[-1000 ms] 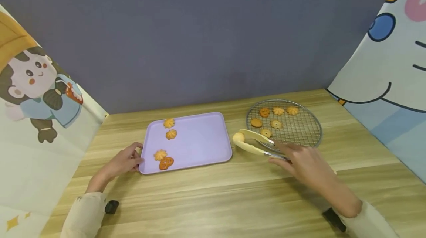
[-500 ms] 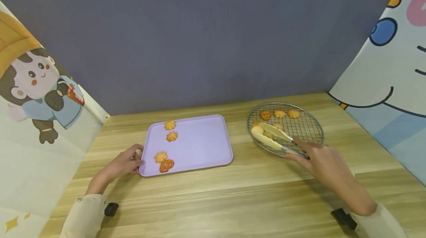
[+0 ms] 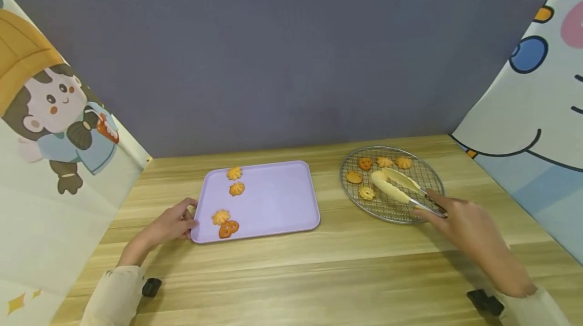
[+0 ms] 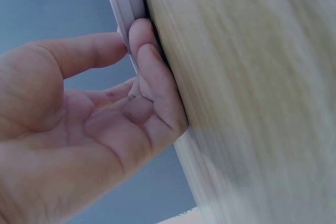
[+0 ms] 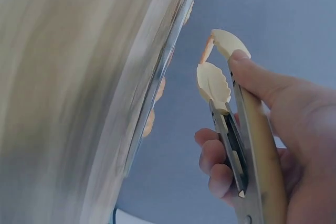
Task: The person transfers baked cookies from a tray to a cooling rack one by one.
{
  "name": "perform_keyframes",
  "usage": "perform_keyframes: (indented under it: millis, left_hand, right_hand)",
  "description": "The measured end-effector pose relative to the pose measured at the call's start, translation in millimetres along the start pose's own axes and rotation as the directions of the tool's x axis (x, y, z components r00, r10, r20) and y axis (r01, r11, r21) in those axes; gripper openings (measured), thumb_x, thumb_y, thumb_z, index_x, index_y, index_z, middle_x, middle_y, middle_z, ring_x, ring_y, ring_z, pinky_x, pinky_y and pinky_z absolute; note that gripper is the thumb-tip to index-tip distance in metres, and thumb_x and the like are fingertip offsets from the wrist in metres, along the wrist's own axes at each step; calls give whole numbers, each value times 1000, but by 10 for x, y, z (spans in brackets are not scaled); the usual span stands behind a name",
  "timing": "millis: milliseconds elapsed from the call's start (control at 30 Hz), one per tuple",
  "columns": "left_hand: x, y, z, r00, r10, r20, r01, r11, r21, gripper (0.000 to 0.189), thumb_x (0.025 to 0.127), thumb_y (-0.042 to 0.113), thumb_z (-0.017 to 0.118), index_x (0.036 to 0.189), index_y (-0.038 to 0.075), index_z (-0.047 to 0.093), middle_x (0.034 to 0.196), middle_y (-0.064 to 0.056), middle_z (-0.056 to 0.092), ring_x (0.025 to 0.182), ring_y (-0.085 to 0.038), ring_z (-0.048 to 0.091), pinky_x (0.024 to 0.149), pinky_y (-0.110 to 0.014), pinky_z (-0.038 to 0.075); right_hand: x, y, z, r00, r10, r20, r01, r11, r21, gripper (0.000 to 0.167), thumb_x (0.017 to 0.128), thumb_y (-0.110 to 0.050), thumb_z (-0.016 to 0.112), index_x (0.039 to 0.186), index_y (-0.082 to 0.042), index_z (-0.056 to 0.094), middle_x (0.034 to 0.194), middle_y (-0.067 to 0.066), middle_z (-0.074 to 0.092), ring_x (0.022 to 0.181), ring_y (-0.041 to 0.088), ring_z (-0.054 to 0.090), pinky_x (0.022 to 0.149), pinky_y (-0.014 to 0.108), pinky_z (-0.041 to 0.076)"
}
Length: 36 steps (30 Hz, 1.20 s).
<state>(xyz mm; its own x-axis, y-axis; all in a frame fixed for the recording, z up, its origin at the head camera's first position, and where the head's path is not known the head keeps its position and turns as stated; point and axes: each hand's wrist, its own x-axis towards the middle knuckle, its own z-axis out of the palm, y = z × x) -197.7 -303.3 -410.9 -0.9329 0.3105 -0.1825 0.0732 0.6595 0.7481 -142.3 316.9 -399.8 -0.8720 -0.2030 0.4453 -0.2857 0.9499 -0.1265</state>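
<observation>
In the head view my left hand [image 3: 170, 222] pinches the left rim of a lilac tray [image 3: 273, 197]. In the left wrist view the thumb lies on one side of the rim and curled fingers on the other. Flower-shaped cookies [image 3: 237, 189] and a pretzel [image 3: 228, 229] lie toward the tray's left side. My right hand [image 3: 473, 230] grips cream-tipped metal tongs [image 3: 392, 191] over a round wire rack [image 3: 416, 181]. Between the tong tips the right wrist view shows the brownish edge of a cookie [image 5: 207, 50]. The tongs appear raised above the rack there.
On the rack sit a pretzel [image 3: 365, 163], an oval cookie [image 3: 354, 177], a ring cookie [image 3: 366, 193] and two flower cookies. A dark panel [image 3: 291, 63] stands behind the wooden table [image 3: 291, 285]. Printed cartoon panels flank both sides.
My right hand has carried the tongs and their cookie rightward, from the gap beside the tray to above the rack. The left hand stays on the tray's rim.
</observation>
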Motion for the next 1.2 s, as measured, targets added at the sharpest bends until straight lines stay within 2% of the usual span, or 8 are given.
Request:
perform_keyframes:
  millis: [167, 333, 500, 667, 900, 1067, 1200]
  left_hand:
    - [-8, 11, 5, 1000, -5, -1, 5, 1000, -5, 42, 92, -2, 58, 129, -11, 40, 80, -12, 57, 67, -22, 60, 57, -29, 53]
    - [-26, 40, 3, 1000, -6, -4, 6, 1000, 1, 42, 92, -2, 58, 129, -12, 40, 80, -12, 57, 67, -22, 59, 57, -29, 53]
    - [-39, 56, -8, 1000, -5, -7, 5, 1000, 11, 42, 93, -2, 58, 129, -12, 40, 80, -12, 57, 67, -21, 59, 57, -29, 53]
    - [-39, 57, -16, 1000, -6, -3, 6, 1000, 8, 41, 93, -1, 58, 129, -12, 40, 81, -12, 57, 68, -21, 59, 57, -30, 53]
    - [-18, 32, -14, 1000, 1, 0, -1, 1000, 10, 41, 94, -1, 58, 129, -11, 40, 81, -12, 57, 68, -21, 59, 58, -30, 53]
    - [-3, 25, -11, 1000, 1, 5, -1, 1000, 9, 42, 94, -1, 58, 130, -11, 39, 81, -12, 58, 68, -21, 60, 58, -30, 53]
    - [-6, 52, -19, 1000, 1, 11, -1, 1000, 12, 43, 94, -1, 57, 131, -13, 37, 82, -12, 58, 69, -21, 60, 59, -31, 53]
  right_hand:
    - [-14, 125, 17, 998, -31, -58, 30, 999, -13, 59, 81, -40, 80, 118, 4, 69, 40, -15, 23, 38, 0, 15, 34, 21, 19]
    - [-26, 243, 17, 997, -17, -73, 15, 1000, -24, 61, 80, -42, 80, 119, 4, 68, 40, -13, 24, 37, 3, 20, 35, 24, 22]
    - [-45, 340, -7, 999, 37, -17, -38, 999, -24, 61, 82, -43, 79, 121, 3, 67, 45, -7, 34, 40, 11, 29, 36, 29, 26]
    - [-68, 422, -22, 996, 81, 35, -80, 996, -23, 61, 86, -43, 75, 122, 6, 65, 47, -4, 35, 41, 12, 28, 37, 29, 25]
    - [-83, 466, -39, 991, 115, 67, -113, 993, -34, 65, 87, -46, 73, 123, 7, 64, 46, -4, 31, 42, 12, 23, 37, 30, 23]
    - [-92, 497, -46, 982, 152, 114, -150, 988, -22, 65, 90, -48, 70, 124, 7, 63, 49, -2, 37, 42, 14, 27, 37, 31, 24]
    - [-101, 523, -40, 983, 154, 104, -153, 988, -14, 64, 90, -47, 70, 124, 7, 63, 51, -1, 39, 42, 15, 30, 36, 31, 25]
